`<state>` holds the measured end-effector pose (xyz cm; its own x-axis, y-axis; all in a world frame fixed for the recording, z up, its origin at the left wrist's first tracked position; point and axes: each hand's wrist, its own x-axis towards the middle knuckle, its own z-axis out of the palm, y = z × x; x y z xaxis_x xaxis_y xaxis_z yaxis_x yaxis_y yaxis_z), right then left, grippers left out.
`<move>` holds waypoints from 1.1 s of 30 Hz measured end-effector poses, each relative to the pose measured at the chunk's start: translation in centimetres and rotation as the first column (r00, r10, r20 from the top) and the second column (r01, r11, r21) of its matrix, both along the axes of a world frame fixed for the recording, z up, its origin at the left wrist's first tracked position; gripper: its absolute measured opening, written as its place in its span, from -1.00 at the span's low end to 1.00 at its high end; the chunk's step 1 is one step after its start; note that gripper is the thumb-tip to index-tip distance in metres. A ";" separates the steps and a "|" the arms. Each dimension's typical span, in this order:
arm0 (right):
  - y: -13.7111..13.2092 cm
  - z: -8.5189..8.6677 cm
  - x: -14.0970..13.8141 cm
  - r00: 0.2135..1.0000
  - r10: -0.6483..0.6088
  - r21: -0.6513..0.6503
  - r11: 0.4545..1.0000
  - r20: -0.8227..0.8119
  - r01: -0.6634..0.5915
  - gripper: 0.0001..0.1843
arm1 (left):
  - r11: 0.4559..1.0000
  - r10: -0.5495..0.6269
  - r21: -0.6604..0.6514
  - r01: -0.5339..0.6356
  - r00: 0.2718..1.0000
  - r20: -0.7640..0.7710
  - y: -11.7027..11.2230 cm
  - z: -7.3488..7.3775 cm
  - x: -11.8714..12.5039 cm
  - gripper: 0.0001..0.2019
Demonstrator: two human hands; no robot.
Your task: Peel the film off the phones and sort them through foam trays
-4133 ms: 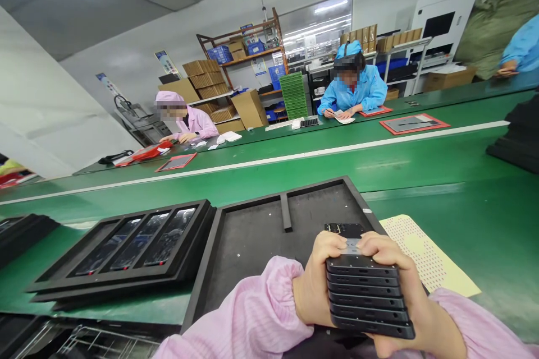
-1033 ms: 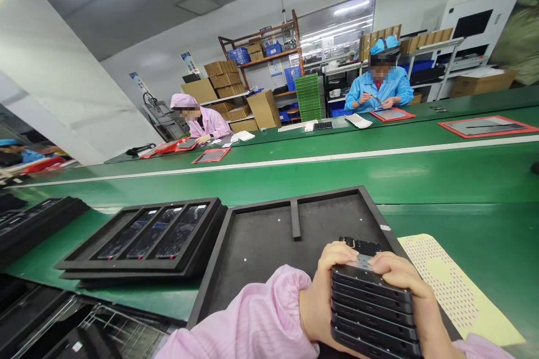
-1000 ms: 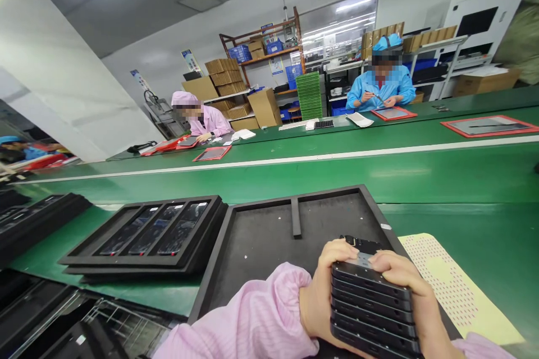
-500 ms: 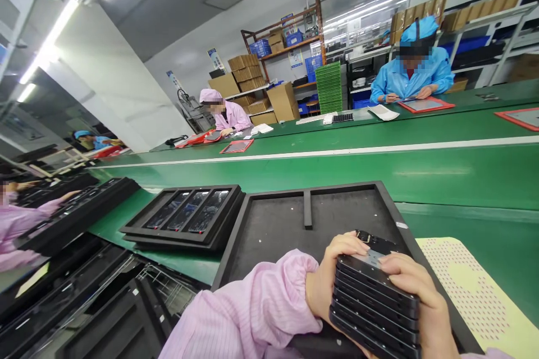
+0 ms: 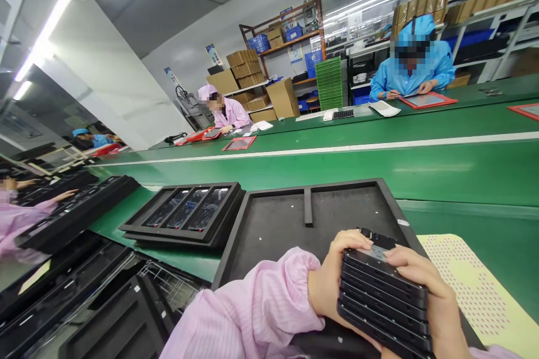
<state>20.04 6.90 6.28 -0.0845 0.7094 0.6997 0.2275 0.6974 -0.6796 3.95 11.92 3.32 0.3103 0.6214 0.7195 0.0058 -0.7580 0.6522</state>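
Between my two hands is a stack of several black phone frames (image 5: pixel 383 297), slightly tilted, with a grey patch on the top one. My left hand (image 5: pixel 332 275) wraps round its left side, fingertips resting on the upper face. On the right side, my right hand (image 5: pixel 442 297) is closed round the stack, its fingers bent over the top edge. Beneath them lies a large black foam tray (image 5: pixel 273 224) with a short divider at its far side. The lower part of the stack runs out of the picture.
A smaller black tray (image 5: pixel 135 219) holds several dark phone screens (image 5: pixel 181 210) at left. A yellow dotted sheet (image 5: pixel 467 280) lies right. Beyond runs a green conveyor belt (image 5: pixel 320 168), with co-workers in blue (image 5: pixel 415 70) and pink (image 5: pixel 229 112) across it. Black trays (image 5: pixel 113 314) sit lower left.
Both hands and the stack have shifted slightly to the right in the picture, with the grip unchanged. The co-worker's hand at far left has moved slightly.
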 end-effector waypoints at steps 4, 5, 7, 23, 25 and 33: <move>-0.2 0.2 -0.1 0.999 -0.031 0.036 0.999 0.035 0.030 -0.38 | 1.000 0.000 0.001 0.000 1.000 0.002 -0.4 0.9 0.4 -0.16; -0.2 0.2 -0.3 0.999 -0.035 0.049 0.998 0.040 0.034 -0.38 | 0.999 -0.016 0.028 0.015 1.000 0.017 -0.5 1.2 0.5 -0.12; -0.2 0.3 -0.6 0.999 -0.037 0.066 0.997 0.037 0.035 -0.40 | 0.996 -0.047 0.080 0.044 0.998 0.034 -0.6 1.7 0.5 -0.06; 0.2 0.8 -0.1 0.999 0.026 -0.003 1.000 0.027 -0.026 -0.35 | 0.971 -0.110 0.183 0.155 0.966 -0.234 0.9 2.3 -0.2 0.08; 0.5 1.2 0.5 0.996 0.002 0.012 1.000 0.093 -0.003 -0.35 | 0.968 -0.137 0.160 0.192 0.943 -0.303 1.6 2.4 -0.4 -0.02; 0.6 0.9 5.3 0.945 0.293 -0.226 0.940 0.147 -0.257 -0.16 | 0.770 0.040 0.439 0.463 0.652 -0.757 3.2 10.7 -0.7 -0.64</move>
<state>25.35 7.47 7.18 -0.4047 0.7649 0.5011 0.1746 0.6025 -0.7788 3.22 15.09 14.00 0.9222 0.0324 0.3854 0.0443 -0.9988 -0.0220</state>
